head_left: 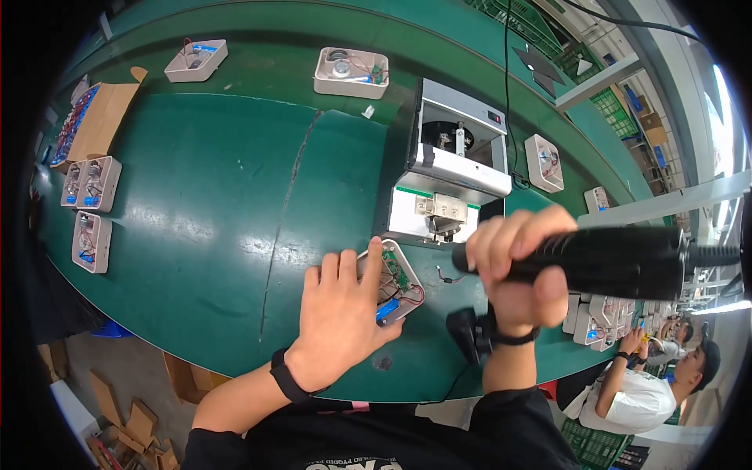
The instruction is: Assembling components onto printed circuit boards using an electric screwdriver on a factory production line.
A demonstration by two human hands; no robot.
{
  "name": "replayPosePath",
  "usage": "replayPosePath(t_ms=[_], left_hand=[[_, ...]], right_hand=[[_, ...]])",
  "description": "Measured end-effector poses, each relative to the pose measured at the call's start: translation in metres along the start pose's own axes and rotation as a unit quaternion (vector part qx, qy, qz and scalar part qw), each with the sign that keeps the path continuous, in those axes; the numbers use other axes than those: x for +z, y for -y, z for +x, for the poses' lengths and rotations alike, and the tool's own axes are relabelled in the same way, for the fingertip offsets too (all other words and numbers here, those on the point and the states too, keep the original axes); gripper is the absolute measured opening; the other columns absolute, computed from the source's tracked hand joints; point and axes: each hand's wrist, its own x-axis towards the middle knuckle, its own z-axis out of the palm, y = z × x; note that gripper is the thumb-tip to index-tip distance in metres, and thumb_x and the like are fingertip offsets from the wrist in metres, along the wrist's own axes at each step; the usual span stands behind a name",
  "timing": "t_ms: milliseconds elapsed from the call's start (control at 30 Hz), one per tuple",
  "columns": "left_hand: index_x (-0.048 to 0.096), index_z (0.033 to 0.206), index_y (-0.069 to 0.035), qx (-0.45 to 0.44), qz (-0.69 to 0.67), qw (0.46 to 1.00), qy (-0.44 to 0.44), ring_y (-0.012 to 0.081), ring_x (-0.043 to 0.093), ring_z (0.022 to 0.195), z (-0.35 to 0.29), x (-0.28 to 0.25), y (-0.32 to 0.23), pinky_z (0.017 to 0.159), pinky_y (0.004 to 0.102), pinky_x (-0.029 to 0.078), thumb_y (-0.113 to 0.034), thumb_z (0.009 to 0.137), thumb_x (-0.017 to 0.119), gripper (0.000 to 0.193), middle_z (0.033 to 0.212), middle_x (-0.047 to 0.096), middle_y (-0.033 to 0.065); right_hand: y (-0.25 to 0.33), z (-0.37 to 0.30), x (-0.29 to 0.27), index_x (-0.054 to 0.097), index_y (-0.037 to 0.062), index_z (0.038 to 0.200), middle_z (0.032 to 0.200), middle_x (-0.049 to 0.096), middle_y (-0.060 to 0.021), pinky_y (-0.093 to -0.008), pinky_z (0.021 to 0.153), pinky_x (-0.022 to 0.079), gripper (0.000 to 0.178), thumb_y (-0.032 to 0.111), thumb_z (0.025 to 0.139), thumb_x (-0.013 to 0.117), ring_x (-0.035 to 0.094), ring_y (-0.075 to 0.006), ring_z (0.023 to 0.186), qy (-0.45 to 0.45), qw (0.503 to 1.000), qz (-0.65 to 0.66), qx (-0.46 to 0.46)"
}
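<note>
My left hand [337, 301] lies over a white plastic housing [412, 274], its thumb at the near edge and its fingers at the far side, holding it on the table. Inside the housing show a green circuit board [396, 269], a blue battery cell [387, 310] and thin red and black wires. Raised to the right, my right hand [521, 262] is wrapped round a black electric screwdriver [603, 262], slightly blurred, with a cable at its right end. The screwdriver's narrow end points left, apart from the housing. A small wire with a connector [448, 277] lies between the hands.
A grey screw feeder [450, 168] stands just beyond the housing. More open housings [352, 72] sit at the back, at the left and stacked at right [599, 321]. A cardboard box [110, 117] of blue cells is far left. A co-worker [650, 392] sits at right.
</note>
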Motion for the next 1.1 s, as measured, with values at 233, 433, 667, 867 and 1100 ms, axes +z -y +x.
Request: replayPosePath(t_ms=[233, 433, 667, 867, 1100], left_hand=[[0.045, 0.144, -0.001, -0.01, -0.019, 1.0, 0.01, 0.0297, 0.049, 0.102, -0.002, -0.002, 0.002, 0.084, 0.0402, 0.04, -0.044, 0.062, 0.084, 0.101, 0.11, 0.05, 0.0134], [0.042, 0.146, -0.002, -0.02, -0.028, 0.999, 0.032, 0.0299, 0.049, 0.105, -0.003, -0.002, 0.001, 0.085, 0.0406, 0.04, -0.044, 0.061, 0.085, 0.104, 0.113, 0.049, 0.0134], [0.04, 0.148, -0.001, -0.017, -0.028, 0.999, 0.032, 0.0298, 0.049, 0.106, -0.002, -0.004, 0.001, 0.085, 0.0405, 0.04, -0.043, 0.062, 0.085, 0.105, 0.114, 0.05, 0.0144], [0.035, 0.149, 0.0, -0.026, -0.025, 0.996, 0.085, 0.0333, 0.05, 0.111, -0.01, -0.021, 0.003, 0.087, 0.0439, 0.044, -0.034, 0.063, 0.082, 0.104, 0.116, 0.05, 0.0169], [0.038, 0.145, -0.002, -0.024, -0.001, 0.986, 0.162, 0.0403, 0.05, 0.116, 0.013, -0.078, 0.066, 0.092, 0.0481, 0.052, -0.019, 0.06, 0.083, 0.098, 0.118, 0.051, 0.0209]], right_hand=[[-0.002, -0.044, 0.009, 0.048, 0.0053, 0.085, 0.063, 0.053, -0.0046, -0.034, 0.052, 0.044, 0.048, 0.043, 0.08, 0.077, 0.051, -0.0163, 0.051, 0.005, 0.993, 0.047, 0.105], [-0.013, -0.048, 0.012, 0.049, 0.0054, 0.085, 0.062, 0.052, -0.0041, -0.0334, 0.053, 0.044, 0.048, 0.044, 0.08, 0.078, 0.05, -0.0167, 0.05, 0.011, 0.994, 0.036, 0.104], [-0.026, -0.053, 0.009, 0.051, 0.0038, 0.085, 0.064, 0.053, -0.0052, -0.0326, 0.053, 0.045, 0.039, 0.031, 0.08, 0.078, 0.051, -0.0167, 0.052, 0.003, 0.992, 0.073, 0.104], [-0.025, -0.055, 0.011, 0.051, 0.0005, 0.086, 0.065, 0.055, -0.0072, -0.0329, 0.055, 0.048, 0.031, 0.019, 0.081, 0.075, 0.053, -0.0173, 0.054, 0.018, 0.989, 0.102, 0.103], [0.018, -0.014, 0.0, 0.046, 0.0065, 0.087, 0.064, 0.051, -0.0053, -0.0343, 0.049, 0.042, 0.048, 0.05, 0.089, 0.066, 0.048, -0.0169, 0.05, -0.013, 0.995, 0.093, -0.042]])
